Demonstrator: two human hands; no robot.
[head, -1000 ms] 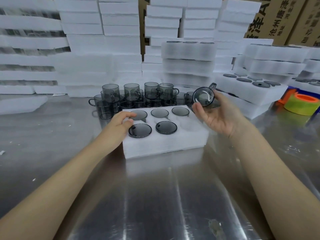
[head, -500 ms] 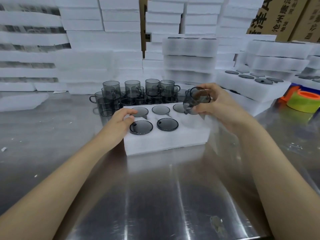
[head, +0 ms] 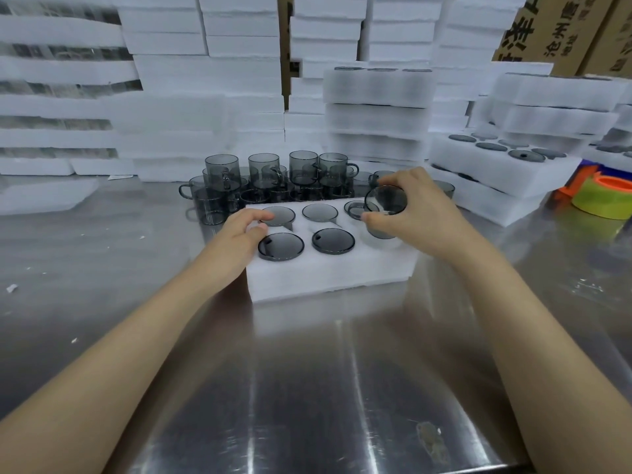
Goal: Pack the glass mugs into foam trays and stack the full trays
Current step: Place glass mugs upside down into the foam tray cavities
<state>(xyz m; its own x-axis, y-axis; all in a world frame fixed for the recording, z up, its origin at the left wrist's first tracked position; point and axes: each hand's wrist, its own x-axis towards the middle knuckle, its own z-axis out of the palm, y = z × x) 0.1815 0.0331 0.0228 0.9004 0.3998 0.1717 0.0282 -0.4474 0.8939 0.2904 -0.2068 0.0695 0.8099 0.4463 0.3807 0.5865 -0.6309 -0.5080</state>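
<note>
A person's right hand (head: pixel 422 213) pinches a smoky grey glass mug (head: pixel 385 204) by its sides, thumb on the near side and fingers round the far side. The mug is tilted, its lower end just entering the front right pocket of a white six-pocket foam tray (head: pixel 328 277) that sits near the middle of the steel bench (head: pixel 307 388). The other five pockets each hold a mug already. The left hand (head: pixel 236 242) rests on the tray's left end, fingers loosely bent and gripping nothing, apparently to steady it. The step in hand looks to be filling the last pocket. The next move calls for squaring the mug up and pressing it home, its handle lined up with the pocket's slot. The tray would then be ready to join the white foam stacks (head: pixel 379 107) toward the bench's back edge. More loose grey mugs (head: pixel 263 176) stand just behind the tray.
</note>
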